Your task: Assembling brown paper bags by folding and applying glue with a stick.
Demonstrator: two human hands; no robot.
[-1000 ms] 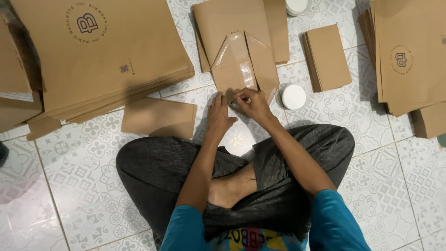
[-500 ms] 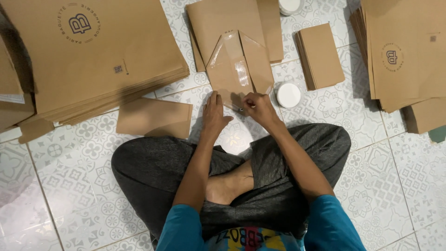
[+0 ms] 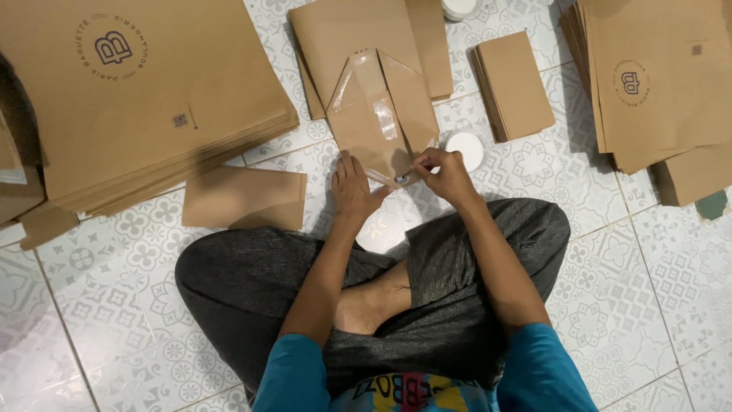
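Right now, left hand (image 3: 352,187) spread flat on folded paper bag (image 3: 377,114), right fingers (image 3: 422,161) pinching its near corner.

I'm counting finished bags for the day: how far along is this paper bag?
Done: the brown bag's bottom flaps are folded into a point, with glossy strips across them. In hand: the left hand presses the tip flat while the right hand works at it. Left: thick stacks of flat sheets lie alongside.
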